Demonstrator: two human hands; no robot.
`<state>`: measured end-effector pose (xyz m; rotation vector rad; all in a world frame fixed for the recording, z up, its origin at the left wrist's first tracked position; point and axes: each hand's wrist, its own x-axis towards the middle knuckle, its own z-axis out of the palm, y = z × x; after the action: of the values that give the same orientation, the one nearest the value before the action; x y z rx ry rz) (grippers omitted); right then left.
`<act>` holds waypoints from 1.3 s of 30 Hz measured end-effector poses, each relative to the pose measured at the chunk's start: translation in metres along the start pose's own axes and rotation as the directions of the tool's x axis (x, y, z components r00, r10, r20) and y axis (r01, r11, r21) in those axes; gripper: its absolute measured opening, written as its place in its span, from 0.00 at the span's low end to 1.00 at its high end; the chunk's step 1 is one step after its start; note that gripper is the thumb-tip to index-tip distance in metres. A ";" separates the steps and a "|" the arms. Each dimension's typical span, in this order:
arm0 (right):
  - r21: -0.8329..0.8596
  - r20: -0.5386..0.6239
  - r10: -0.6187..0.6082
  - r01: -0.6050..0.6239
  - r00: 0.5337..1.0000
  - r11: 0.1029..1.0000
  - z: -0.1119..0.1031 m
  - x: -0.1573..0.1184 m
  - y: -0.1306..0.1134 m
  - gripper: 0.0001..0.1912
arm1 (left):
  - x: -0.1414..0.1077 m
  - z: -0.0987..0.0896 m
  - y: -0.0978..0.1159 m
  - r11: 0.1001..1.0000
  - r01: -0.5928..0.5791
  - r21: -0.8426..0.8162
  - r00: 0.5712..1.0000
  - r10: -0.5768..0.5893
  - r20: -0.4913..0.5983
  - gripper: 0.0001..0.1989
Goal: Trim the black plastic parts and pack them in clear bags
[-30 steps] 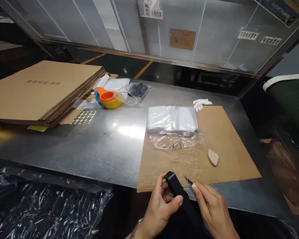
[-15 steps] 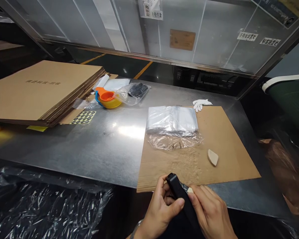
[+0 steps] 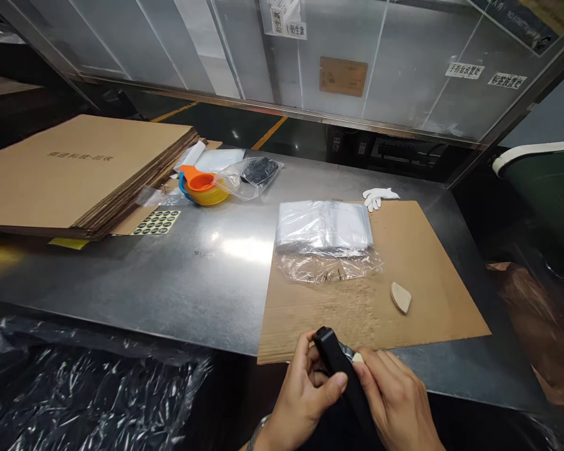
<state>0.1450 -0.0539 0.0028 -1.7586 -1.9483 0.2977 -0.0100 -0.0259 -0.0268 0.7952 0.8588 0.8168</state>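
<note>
Firmly, the person's left hand grips a long black part, thumb pressed along its near side and fingers curled behind it. The part slants between the two hands, its squared end pointing up and away from the person, beyond the left thumb. Just to its right, the right hand pinches a small bladed tool by its pale end between thumb and forefinger, the other fingers folded in. The blade lies against or very close to the right side of the black part; whether it cuts in cannot be told.

Ahead of both hands, a cardboard sheet lies on a metal table. Beyond the right hand, a pale wedge-shaped piece rests on that sheet. Straight ahead of the left hand is a clear-wrapped pack, and past its far right corner lies a white glove. Farther off, to the left of the hands, are a sticker sheet, orange and yellow cups, a clear bag holding something dark, and a cardboard stack.
</note>
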 end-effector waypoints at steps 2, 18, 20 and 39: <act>0.011 0.019 0.071 -0.071 0.997 0.997 0.004 0.000 0.005 0.16 | 0.000 0.001 0.002 1.000 -0.006 0.001 1.000 0.006 -0.009 0.28; 0.504 0.370 0.249 -0.419 0.895 0.755 0.001 0.017 0.010 0.19 | 0.005 0.000 0.002 0.999 0.033 -0.031 0.998 -0.031 0.055 0.26; 0.557 0.410 0.199 -0.417 0.890 0.719 0.009 0.022 0.011 0.19 | 0.003 0.000 0.002 0.999 0.029 0.016 0.998 -0.029 0.056 0.27; -0.293 -0.068 0.031 -0.050 0.997 0.955 0.056 0.066 0.097 0.10 | 0.050 -0.017 -0.025 0.577 0.323 -0.750 0.782 -0.609 -0.133 0.30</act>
<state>0.1988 0.0335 -0.0773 -1.9682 -1.9945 -0.0389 0.0030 0.0100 -0.0709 -0.3065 0.9489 0.7221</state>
